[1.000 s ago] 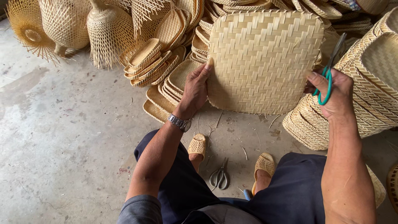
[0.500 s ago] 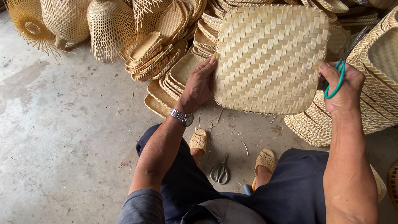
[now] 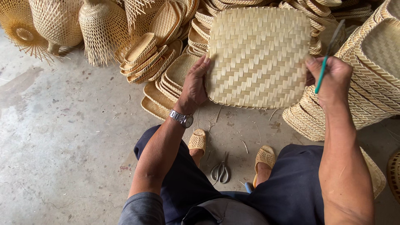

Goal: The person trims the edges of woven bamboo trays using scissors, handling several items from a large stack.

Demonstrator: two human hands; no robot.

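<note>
Woven tray (image 3: pixel 259 58), upper centre: pale straw, herringbone twill weave. Scissors (image 3: pixel 329 54) at upper right: teal-green handles, grey blades. Second scissors (image 3: pixel 221 171), lower centre: plain grey metal. Floor (image 3: pixel 62 137): mottled grey concrete. Sandals (image 3: pixel 197 141): tan, perforated. Trousers (image 3: pixel 291 187): navy.

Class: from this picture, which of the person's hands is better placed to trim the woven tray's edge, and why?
Probably the right hand: it already holds the green-handled scissors beside the right edge of the woven tray. The left hand is busy gripping the tray's left edge, steadying it.
</note>
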